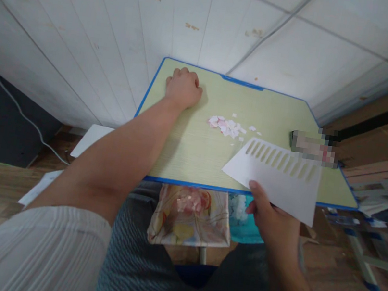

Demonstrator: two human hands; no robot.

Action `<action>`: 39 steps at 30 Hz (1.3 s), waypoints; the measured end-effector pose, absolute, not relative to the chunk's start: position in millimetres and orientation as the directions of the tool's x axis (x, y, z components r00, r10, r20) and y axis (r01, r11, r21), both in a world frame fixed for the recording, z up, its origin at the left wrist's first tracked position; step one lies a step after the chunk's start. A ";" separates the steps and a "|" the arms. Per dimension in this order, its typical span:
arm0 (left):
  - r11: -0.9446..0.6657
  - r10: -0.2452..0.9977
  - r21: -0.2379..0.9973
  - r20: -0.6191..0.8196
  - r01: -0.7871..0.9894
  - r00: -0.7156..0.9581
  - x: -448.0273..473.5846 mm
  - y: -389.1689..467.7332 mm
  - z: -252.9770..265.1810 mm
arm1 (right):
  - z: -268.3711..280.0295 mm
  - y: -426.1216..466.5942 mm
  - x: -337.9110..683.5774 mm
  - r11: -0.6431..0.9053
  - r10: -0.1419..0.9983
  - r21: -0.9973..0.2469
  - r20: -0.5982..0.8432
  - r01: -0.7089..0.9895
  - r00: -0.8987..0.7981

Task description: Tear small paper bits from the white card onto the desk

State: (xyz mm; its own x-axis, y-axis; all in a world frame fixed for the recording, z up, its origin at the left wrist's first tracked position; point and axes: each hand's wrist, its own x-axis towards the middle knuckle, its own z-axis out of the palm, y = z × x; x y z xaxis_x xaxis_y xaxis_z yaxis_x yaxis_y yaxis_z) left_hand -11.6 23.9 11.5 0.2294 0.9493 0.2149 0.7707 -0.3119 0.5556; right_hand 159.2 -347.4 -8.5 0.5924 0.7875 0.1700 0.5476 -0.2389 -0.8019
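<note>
My left hand [184, 89] rests on the far left of the small table [192, 157], its fingers curled into a fist; whatever may be inside is hidden. Between thumb and fingers, my right hand [276, 228] grips a white slotted card [279, 180] by its near edge. A row of several narrow slots runs along the card's far side, and its left corner points at the table's middle. Beyond that corner lies a loose heap of small white and pinkish paper pieces [228, 126], with a few scattered around it. Neither hand touches the heap.
Below the table's front edge, a patterned cloth bag [191, 227] holds small pinkish pieces, beside a turquoise bag [245, 228] with whitish contents. A blurred-out object [312, 147] lies at the table's right. A white panelled wall [195, 14] stands behind; cardboard boxes [382, 125] flank the right.
</note>
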 end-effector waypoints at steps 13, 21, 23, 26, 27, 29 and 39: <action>-0.321 0.940 0.465 0.260 0.825 0.219 -17.8 9.8 16.2 | -27.4 -336.0 157.9 -0.172 0.850 -0.968 -0.052 0.183 0.524; -0.293 0.938 0.343 0.285 0.892 0.199 -55.1 -52.2 16.1 | -38.6 -318.9 158.7 -0.073 0.876 -0.995 -0.097 -0.068 0.473; -0.278 0.941 0.304 0.276 0.911 0.195 -71.0 -81.1 15.4 | -44.1 -312.8 157.8 -0.043 0.889 -0.997 -0.069 -0.068 0.453; -0.252 0.955 0.257 0.222 0.933 0.197 -89.3 -121.0 13.7 | -50.4 -305.2 154.4 -0.008 0.897 -0.995 -0.053 -0.104 0.440; -0.242 0.959 0.246 0.210 0.939 0.192 -93.0 -131.2 12.9 | -51.6 -303.5 153.0 0.002 0.898 -0.993 -0.052 -0.122 0.436; -0.265 0.952 0.216 0.213 0.940 0.219 -96.7 -145.1 11.3 | -53.4 -301.1 150.0 0.033 0.897 -0.990 -0.032 -0.139 0.440; -0.261 0.941 0.112 0.252 0.959 0.227 -95.3 -152.3 8.2 | -72.8 -291.2 146.2 0.053 0.896 -0.991 -0.007 -0.124 0.445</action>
